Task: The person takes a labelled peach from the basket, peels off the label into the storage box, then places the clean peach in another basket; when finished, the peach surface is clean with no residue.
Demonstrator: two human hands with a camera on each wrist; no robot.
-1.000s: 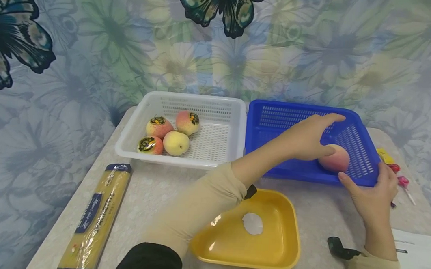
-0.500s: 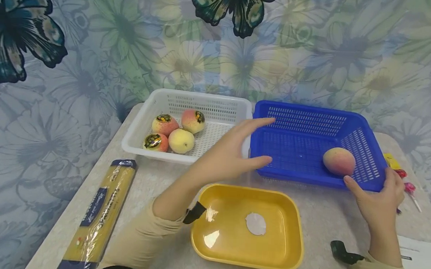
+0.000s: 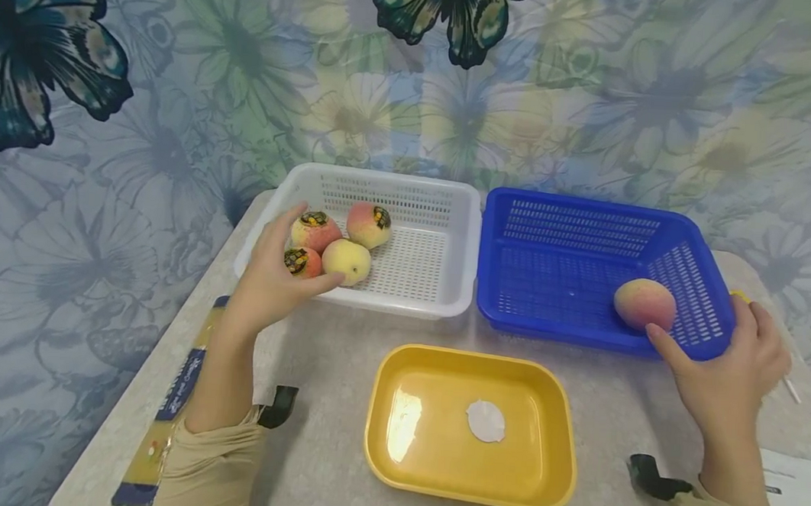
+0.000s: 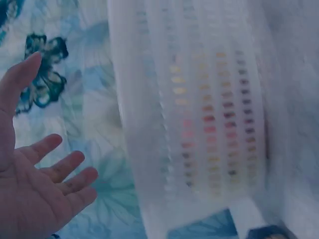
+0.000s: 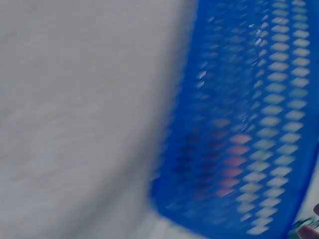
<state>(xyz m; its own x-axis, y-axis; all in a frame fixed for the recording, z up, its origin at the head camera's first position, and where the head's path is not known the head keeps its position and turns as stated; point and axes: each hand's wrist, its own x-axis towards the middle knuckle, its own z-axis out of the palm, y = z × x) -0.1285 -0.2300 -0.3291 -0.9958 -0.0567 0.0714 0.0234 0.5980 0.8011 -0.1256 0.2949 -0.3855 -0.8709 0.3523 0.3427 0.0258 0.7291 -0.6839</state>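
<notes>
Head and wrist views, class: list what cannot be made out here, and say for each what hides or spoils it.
- Pasta packet: head view, left forearm covers its middle; print too small to read.
- Front-left peach in the white basket: left hand partly hides it.
- Lollipops behind the right hand: only a stick shows.
- Blue basket: right wrist view, motion blur; the peach is a pink smear.
- White sheet: cut by the frame edge.

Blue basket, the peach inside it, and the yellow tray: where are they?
blue basket [image 3: 573, 273], head view, its mesh floor
peach [image 3: 644, 304], head view, middle of the fruit
yellow tray [image 3: 430, 438], head view, bare inner floor
</notes>
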